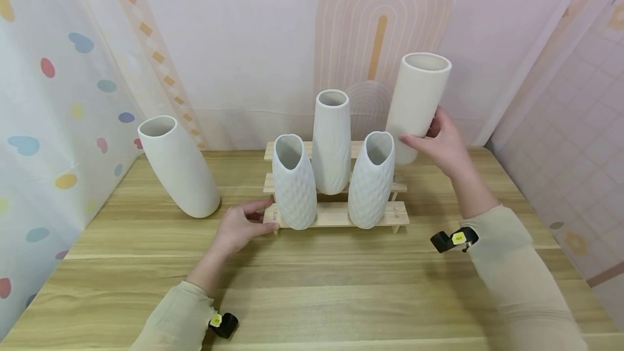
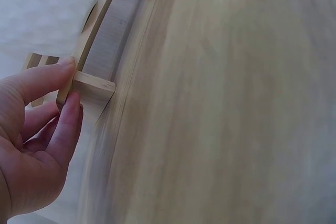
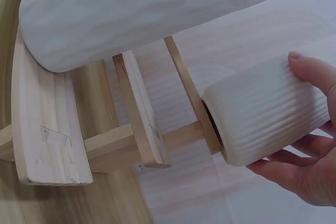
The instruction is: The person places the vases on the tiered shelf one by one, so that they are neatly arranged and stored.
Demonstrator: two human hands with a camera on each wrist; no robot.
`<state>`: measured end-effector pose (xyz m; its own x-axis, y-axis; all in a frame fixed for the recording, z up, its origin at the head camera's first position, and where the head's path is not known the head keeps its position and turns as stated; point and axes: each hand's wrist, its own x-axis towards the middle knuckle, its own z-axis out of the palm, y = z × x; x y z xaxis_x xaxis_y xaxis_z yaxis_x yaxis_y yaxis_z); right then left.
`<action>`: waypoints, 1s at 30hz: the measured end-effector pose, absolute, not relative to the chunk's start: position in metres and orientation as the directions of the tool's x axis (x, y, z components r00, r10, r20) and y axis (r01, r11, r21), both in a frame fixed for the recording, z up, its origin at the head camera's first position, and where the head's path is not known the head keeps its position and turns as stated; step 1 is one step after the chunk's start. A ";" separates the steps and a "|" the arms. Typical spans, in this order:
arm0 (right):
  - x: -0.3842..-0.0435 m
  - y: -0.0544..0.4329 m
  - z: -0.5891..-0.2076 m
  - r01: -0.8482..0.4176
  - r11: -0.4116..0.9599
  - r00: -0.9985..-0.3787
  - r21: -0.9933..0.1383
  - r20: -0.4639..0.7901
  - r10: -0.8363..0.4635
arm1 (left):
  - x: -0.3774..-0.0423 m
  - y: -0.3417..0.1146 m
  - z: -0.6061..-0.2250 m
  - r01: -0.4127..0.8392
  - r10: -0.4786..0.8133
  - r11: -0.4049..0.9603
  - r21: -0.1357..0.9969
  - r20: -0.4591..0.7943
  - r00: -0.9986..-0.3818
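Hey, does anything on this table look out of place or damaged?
One thing, mildly: the far-left vase stands on the table, apart from the rack, where three other vases stand. Its lean in the head view may be only lens distortion. I see no spill or breakage.

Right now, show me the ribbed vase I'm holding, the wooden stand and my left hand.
Ribbed vase (image 3: 265,107), right wrist view: its ribbed side.
Wooden stand (image 1: 333,214), head view: front tier's bare middle.
Left hand (image 1: 236,227), head view: back of the hand.
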<state>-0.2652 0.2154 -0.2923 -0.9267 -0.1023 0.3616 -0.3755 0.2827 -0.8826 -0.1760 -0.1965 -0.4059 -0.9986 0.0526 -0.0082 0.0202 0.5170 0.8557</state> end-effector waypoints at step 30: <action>-0.281 0.187 -0.293 -0.279 0.387 -0.955 -0.879 0.296 -0.016 | -0.176 -0.196 -0.406 0.019 0.043 0.508 0.861 -0.003 -0.999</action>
<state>-0.2808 0.1866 -0.2931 -0.9550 -0.0157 0.2962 -0.2790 0.3866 -0.8790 -0.1757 -0.1960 -0.4063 -0.9991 0.0430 -0.0029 0.0194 0.5080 0.8611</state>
